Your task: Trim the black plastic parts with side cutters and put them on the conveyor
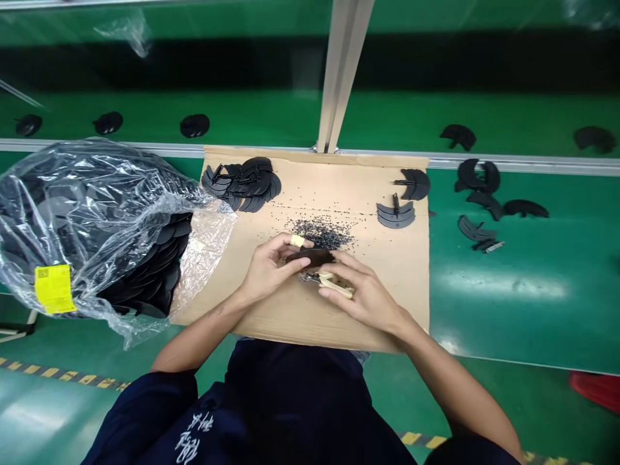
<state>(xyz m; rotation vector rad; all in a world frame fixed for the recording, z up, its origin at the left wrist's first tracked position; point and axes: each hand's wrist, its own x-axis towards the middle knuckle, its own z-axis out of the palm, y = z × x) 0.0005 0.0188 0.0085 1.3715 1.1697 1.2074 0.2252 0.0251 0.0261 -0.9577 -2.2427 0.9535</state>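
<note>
Navy-blue cloth sleeves [155, 400] frame the bottom; bare forearms [220, 323] angle inward. At centre, the left hand [265, 271] pinches a curved black plastic piece [317, 258]; just below it, the right hand [371, 294] holds a cream-handled, metal-tipped tool [338, 288] (tip pointing left). Flat tan cardboard [285, 320] spreads from the hands to its straight right edge.

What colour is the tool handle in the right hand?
Pale yellow; the tool handle shows best in the head view.

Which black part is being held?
The curved black part between the left hand and right hand; the others, piled, loose or bagged, touch neither hand.
</note>
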